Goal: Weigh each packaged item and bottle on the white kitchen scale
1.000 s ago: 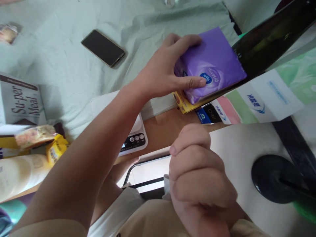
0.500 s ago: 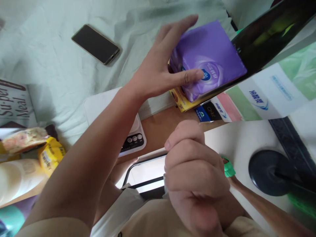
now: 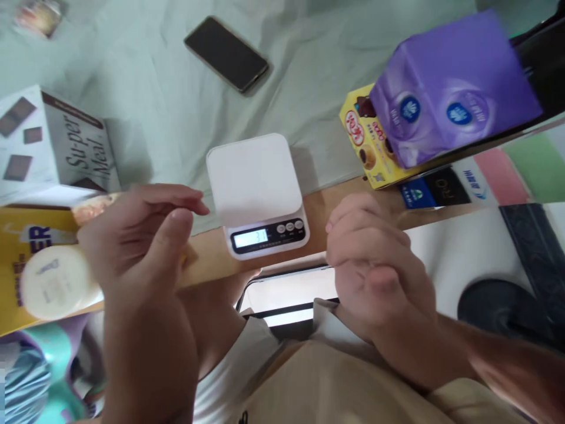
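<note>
My left hand [image 3: 145,235] hovers over the table's front edge at the left, fingers loosely stretched and apart, holding nothing. It is nearest a white round cap [image 3: 55,282] and a yellow package [image 3: 26,247]. My right hand [image 3: 375,265] is a closed fist near my chest, and nothing shows in it. A purple soft pack [image 3: 454,88] rests on a yellow snack box [image 3: 359,144] at the right, apart from both hands. A white kitchen scale [image 3: 253,176] stands between my hands with its display lit and nothing on its plate.
A black phone [image 3: 226,53] lies on the pale green cloth [image 3: 154,106] farther back. A grey "Su-per Meal" box [image 3: 66,141] stands at the left. Coloured cartons [image 3: 441,185] lie under the yellow box. A black round base [image 3: 494,306] sits on the floor at the right.
My left hand let go of the purple pack and drew back to the left near the yellow package. The pack stays on the yellow box. My right fist stays closed.
</note>
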A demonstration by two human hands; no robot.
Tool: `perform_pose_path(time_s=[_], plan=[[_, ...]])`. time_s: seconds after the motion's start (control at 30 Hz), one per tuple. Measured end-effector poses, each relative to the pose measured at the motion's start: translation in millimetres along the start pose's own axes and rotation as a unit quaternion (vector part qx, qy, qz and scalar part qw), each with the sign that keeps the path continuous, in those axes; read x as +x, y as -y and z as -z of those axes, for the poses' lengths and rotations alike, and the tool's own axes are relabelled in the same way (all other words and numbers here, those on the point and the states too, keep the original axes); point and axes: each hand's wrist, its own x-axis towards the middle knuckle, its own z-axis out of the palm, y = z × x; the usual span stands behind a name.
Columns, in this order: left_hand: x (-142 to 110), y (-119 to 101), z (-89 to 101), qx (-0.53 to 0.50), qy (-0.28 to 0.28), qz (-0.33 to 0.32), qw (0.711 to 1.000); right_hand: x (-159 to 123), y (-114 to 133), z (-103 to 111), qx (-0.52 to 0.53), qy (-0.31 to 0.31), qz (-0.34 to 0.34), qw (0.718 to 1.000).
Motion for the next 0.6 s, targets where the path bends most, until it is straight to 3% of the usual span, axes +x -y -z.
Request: perform_pose_path(time_s=[0.13,0.27,0.43,0.53,0.6], plan=[[13.9,26.5,38.4,-0.03,-0.041,-0.075,0.996,7.4,13.4,-19.5,0.032,-0.04,0.034,0.998],[24.3,19.5,60.2,-0.173,-0.131,-0.042,0.975,21.4,25.9,-49.5,0.069,-0.071,0.112,0.989],[21.0,8.9,91.0,-0.192,-0.135,0.015,0.972,55.1,49.3,-99.7,0.005,0.074,0.122,0.99],[20.0,13.6,105.4,-0.222,-0.148,0.031,0.963,87.0,67.2,-137.8,-0.053,0.188,0.081,0.977],[20.1,16.6,112.5,-0.244,-0.129,0.037,0.961,108.0,76.5,-162.9,-0.102,0.28,0.034,0.954]])
